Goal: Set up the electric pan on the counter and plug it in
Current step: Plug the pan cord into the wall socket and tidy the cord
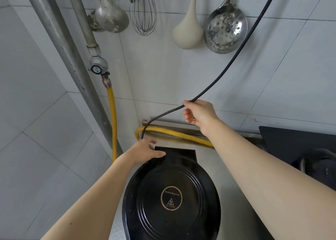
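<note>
The right hand (199, 115) pinches the cord (227, 68), which climbs up-right out of view (socket unseen); the left hand (145, 151), fingers spread, rests on the pan (171, 194).

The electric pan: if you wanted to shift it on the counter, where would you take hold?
Probably at the flat squared tab at the back of the electric pan, coming from above, where the left hand rests. The round lid looks smooth, offering no handle in view.

black cord (234, 58) slung across wall, yellow hose (174, 133) behind pan (171, 199), counter (236, 167) bare right
</note>
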A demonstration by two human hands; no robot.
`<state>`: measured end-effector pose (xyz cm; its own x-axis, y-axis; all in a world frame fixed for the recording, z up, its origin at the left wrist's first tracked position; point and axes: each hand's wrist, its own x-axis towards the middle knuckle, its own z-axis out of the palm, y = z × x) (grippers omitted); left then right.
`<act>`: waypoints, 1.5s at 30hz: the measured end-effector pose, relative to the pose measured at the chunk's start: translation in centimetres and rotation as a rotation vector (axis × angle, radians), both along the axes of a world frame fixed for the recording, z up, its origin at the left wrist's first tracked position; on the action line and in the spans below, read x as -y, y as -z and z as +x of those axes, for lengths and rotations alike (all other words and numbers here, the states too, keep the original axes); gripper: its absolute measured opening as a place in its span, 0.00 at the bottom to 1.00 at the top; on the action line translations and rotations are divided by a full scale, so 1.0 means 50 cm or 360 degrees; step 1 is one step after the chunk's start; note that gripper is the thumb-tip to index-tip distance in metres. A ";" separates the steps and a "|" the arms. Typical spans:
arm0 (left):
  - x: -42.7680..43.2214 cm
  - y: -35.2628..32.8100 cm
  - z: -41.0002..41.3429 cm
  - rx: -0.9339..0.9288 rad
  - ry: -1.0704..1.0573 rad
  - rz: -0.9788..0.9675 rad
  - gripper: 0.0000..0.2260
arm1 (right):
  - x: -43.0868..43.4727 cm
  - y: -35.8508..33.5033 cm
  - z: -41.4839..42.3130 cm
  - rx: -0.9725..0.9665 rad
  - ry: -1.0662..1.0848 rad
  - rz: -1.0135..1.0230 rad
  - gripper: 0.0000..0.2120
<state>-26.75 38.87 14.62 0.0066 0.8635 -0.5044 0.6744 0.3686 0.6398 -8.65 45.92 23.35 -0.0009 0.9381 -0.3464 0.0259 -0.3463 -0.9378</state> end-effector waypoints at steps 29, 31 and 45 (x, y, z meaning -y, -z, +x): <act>0.175 -0.014 -0.002 0.0080 -0.0460 -0.0615 0.38 | 0.214 0.136 0.123 0.1113 -0.0928 -0.0667 0.31; 0.169 -0.017 -0.002 0.0053 -0.0452 -0.0618 0.36 | 0.208 0.141 0.119 0.1169 -0.0927 -0.0611 0.29; 0.083 -0.017 -0.008 0.0011 -0.0407 -0.0525 0.33 | 0.132 0.126 0.097 0.1462 -0.0916 -0.0236 0.26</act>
<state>-27.14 34.75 15.47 -0.1831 0.6300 -0.7547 0.5306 0.7096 0.4636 -3.79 39.31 17.05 -0.1091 0.8290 -0.5484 0.8884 -0.1661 -0.4279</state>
